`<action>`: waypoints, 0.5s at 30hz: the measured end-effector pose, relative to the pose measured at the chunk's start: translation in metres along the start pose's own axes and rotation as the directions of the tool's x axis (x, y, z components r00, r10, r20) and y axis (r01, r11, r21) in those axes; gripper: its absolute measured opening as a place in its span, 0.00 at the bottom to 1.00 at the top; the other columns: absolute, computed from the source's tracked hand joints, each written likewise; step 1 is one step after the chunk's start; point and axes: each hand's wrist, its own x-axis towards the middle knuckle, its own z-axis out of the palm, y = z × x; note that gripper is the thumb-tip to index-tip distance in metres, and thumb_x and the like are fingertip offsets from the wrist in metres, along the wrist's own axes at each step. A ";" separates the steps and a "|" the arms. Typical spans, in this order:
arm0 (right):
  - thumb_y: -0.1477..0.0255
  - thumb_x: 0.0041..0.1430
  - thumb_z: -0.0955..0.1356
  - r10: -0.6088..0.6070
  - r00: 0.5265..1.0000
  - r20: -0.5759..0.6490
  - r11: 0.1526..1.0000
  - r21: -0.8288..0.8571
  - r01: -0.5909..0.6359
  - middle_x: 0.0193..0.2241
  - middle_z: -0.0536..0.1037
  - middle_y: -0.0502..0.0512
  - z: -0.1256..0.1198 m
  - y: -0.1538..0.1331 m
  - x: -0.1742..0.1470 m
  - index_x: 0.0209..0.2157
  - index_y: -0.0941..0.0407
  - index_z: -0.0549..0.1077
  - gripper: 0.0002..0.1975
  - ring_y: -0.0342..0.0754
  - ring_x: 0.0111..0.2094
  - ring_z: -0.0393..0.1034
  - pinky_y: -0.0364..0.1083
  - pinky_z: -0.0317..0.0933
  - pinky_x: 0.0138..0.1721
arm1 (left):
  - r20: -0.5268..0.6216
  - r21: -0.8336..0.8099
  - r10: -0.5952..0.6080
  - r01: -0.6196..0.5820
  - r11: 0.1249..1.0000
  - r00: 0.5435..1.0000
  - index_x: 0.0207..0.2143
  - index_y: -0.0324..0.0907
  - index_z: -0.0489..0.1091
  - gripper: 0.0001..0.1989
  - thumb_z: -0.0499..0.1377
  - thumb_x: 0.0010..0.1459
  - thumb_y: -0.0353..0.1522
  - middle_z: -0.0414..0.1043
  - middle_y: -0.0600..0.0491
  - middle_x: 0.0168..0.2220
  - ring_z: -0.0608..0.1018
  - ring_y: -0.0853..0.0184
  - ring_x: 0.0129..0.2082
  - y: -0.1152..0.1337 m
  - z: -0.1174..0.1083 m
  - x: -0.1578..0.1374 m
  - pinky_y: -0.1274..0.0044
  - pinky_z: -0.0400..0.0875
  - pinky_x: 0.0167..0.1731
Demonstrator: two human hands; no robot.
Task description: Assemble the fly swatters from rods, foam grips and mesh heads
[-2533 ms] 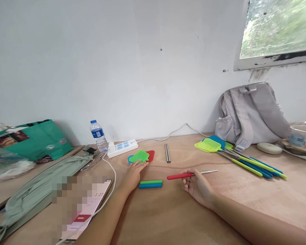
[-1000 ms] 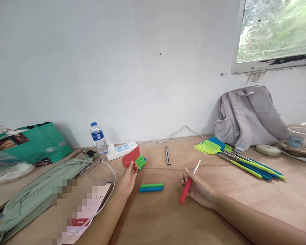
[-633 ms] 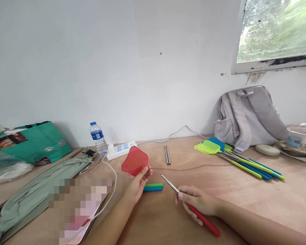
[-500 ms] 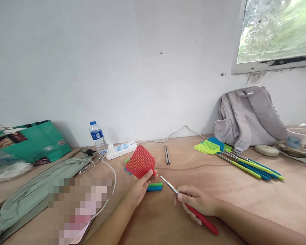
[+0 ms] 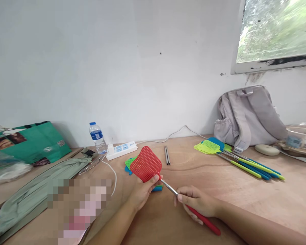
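Note:
My left hand (image 5: 145, 191) pinches the neck of a red fly swatter head (image 5: 146, 164), a perforated paddle tilted up over the table. A metal rod with a red grip (image 5: 205, 220) is held in my right hand (image 5: 193, 200), fingers wrapped round where rod and grip meet. The rod's tip (image 5: 164, 181) meets the neck of the red head; how deep it sits inside is hidden by my fingers. Behind the red head lie green and blue swatter heads (image 5: 129, 164), partly covered. Blue and green grips (image 5: 157, 188) show beyond my left hand.
Two metal rods (image 5: 167, 155) lie near the wall. Several green and blue fly swatters (image 5: 250, 166) are piled at right, before a grey backpack (image 5: 250, 115). A power strip (image 5: 121, 149), water bottle (image 5: 97, 137), green bag (image 5: 38, 141) and grey-green cloth (image 5: 40, 190) occupy the left.
My left hand has brought the red head right and slightly down, closing the gap to the rod's tip. My right hand has barely moved. More of the green and blue heads shows.

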 end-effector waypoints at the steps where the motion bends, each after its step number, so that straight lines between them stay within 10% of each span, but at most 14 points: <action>1: 0.55 0.56 0.61 0.000 1.000 -0.006 1.000 -0.004 0.000 0.09 0.61 0.39 0.000 0.001 0.000 0.33 0.58 0.65 0.19 0.36 0.06 0.53 0.34 0.49 0.07 | 0.003 0.006 -0.010 0.010 1.000 1.000 0.27 0.37 0.73 0.14 0.69 0.37 0.33 0.76 0.51 0.27 0.77 0.68 0.29 0.000 0.000 0.000 0.77 0.73 0.32; 15: 0.54 0.56 0.61 -0.041 0.999 0.034 0.999 0.017 0.041 0.09 0.62 0.40 -0.003 0.001 0.000 0.31 0.58 0.64 0.19 0.35 0.06 0.50 0.33 0.43 0.08 | 0.043 0.012 -0.106 0.106 0.994 0.993 0.28 0.37 0.74 0.13 0.69 0.38 0.32 0.76 0.52 0.29 0.77 0.67 0.32 -0.008 0.006 -0.007 0.74 0.72 0.37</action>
